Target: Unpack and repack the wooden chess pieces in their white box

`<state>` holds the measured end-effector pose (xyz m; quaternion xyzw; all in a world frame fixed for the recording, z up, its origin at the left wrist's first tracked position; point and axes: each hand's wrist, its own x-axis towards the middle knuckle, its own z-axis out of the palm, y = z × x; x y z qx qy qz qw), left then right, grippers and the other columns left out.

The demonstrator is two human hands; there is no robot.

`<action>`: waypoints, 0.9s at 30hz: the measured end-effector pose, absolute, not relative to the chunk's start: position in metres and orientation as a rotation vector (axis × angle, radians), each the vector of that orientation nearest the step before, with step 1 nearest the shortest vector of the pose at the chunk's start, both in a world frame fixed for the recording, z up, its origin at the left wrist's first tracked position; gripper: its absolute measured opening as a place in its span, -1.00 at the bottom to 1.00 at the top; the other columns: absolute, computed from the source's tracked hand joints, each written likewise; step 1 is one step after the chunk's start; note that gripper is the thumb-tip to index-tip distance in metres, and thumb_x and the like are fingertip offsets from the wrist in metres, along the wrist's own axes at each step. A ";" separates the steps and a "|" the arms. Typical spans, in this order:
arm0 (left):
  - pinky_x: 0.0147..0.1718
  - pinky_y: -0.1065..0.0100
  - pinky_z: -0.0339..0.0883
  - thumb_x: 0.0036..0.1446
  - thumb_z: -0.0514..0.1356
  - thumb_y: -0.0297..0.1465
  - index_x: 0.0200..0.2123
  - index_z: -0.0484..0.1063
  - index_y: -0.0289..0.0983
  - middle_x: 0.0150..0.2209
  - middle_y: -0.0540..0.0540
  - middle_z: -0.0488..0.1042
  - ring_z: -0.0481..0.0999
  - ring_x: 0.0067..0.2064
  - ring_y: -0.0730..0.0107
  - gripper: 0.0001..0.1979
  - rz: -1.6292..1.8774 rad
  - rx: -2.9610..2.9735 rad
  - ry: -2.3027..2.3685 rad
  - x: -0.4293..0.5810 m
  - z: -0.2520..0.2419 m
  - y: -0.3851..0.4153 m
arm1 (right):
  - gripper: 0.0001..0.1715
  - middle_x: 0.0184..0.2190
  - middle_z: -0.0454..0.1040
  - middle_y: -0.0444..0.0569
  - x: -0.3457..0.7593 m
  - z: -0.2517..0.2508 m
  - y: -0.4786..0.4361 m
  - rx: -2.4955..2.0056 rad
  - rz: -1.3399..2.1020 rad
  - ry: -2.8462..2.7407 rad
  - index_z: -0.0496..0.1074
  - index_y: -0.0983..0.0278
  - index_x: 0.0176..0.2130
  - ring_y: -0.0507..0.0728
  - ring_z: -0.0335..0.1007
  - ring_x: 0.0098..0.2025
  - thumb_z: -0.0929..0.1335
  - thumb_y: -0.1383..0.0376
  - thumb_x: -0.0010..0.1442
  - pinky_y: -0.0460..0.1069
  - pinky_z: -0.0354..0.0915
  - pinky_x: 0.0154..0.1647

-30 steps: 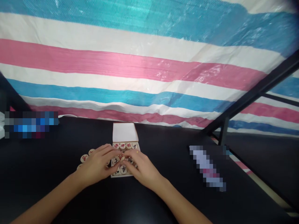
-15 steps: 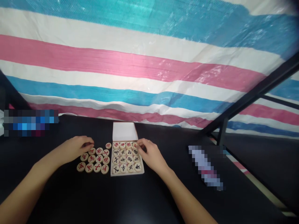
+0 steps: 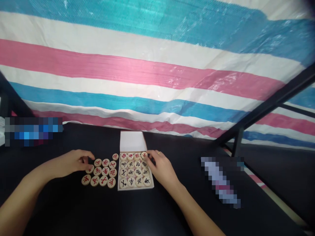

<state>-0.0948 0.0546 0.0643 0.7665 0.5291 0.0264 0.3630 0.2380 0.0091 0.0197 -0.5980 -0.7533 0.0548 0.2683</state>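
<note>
A shallow white box lies on the black table, filled with round wooden chess pieces marked in red and black. Its white lid sits just behind it. Left of the box, several loose pieces with red characters lie in rows. My left hand has its fingers curled and pinches a loose piece at the left end of the rows. My right hand rests at the box's right side, with its fingertips closed on the piece in the far right corner.
A striped pink, blue and white tarp hangs right behind the table. A black metal frame bar slants up at the right. Blurred-out items lie at the far left and to the right of the box.
A second ago both hands met over the box. They have since parted: the left went to the loose pieces, the right to the box's far right corner.
</note>
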 end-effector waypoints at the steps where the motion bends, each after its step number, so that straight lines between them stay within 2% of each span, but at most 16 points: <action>1: -0.38 0.38 0.31 0.03 0.15 -0.09 -0.23 0.51 -0.19 -0.42 0.01 0.57 0.53 -0.35 0.24 -0.65 0.046 1.975 1.352 -0.094 0.065 0.054 | -0.82 -0.38 0.45 -0.02 0.237 0.019 0.009 -1.620 0.141 -2.043 0.45 0.24 -0.22 0.17 0.39 -0.27 0.26 0.30 0.25 0.02 0.32 -0.23; 4: -0.42 0.41 0.28 0.04 0.16 -0.11 -0.28 0.51 -0.19 -0.43 0.01 0.55 0.51 -0.38 0.28 -0.69 0.021 1.980 1.319 -0.091 0.064 0.054 | -0.80 -0.35 0.45 -0.01 0.235 0.019 0.007 -1.647 0.154 -2.049 0.46 0.25 -0.19 0.18 0.40 -0.25 0.26 0.30 0.25 0.03 0.34 -0.21; 8: -0.41 0.40 0.26 0.05 0.13 -0.10 -0.32 0.50 -0.20 -0.45 -0.01 0.54 0.49 -0.39 0.27 -0.68 0.026 1.997 1.353 -0.088 0.062 0.054 | -0.73 -0.21 0.44 0.02 0.235 0.019 0.006 -1.638 0.217 -2.035 0.41 0.24 -0.06 0.18 0.40 -0.16 0.25 0.26 0.28 0.06 0.35 -0.13; 10: -0.39 0.38 0.26 0.07 0.09 -0.08 -0.34 0.49 -0.21 -0.44 -0.02 0.53 0.48 -0.38 0.25 -0.65 0.044 2.017 1.387 -0.087 0.063 0.055 | -0.74 -0.17 0.42 0.02 0.235 0.019 0.006 -1.621 0.252 -2.052 0.42 0.22 -0.07 0.17 0.39 -0.12 0.23 0.26 0.29 0.05 0.35 -0.09; 15: -0.36 0.37 0.27 0.08 0.07 -0.06 -0.26 0.48 -0.21 -0.42 -0.02 0.52 0.48 -0.36 0.25 -0.61 0.052 2.023 1.410 -0.089 0.065 0.055 | -0.74 -0.14 0.41 0.03 0.234 0.021 0.005 -1.689 0.268 -2.080 0.42 0.22 -0.07 0.18 0.39 -0.10 0.24 0.27 0.29 0.05 0.35 -0.09; 22: -0.39 0.38 0.28 0.06 0.09 -0.06 -0.30 0.49 -0.22 -0.42 -0.03 0.51 0.48 -0.37 0.26 -0.62 0.057 2.062 1.438 -0.094 0.057 0.058 | -0.70 -0.11 0.41 0.03 0.233 0.021 0.005 -1.720 0.287 -2.096 0.37 0.23 -0.01 0.21 0.39 -0.07 0.24 0.27 0.28 0.06 0.35 -0.08; 27: -0.33 0.33 0.30 0.06 0.07 -0.16 -0.16 0.48 -0.25 -0.33 -0.09 0.49 0.48 -0.33 0.23 -0.61 0.218 2.251 1.491 -0.085 0.062 0.058 | -0.67 -0.11 0.41 0.03 0.234 0.020 0.006 -1.740 0.319 -2.090 0.33 0.23 0.03 0.20 0.41 -0.08 0.25 0.27 0.27 0.06 0.34 -0.10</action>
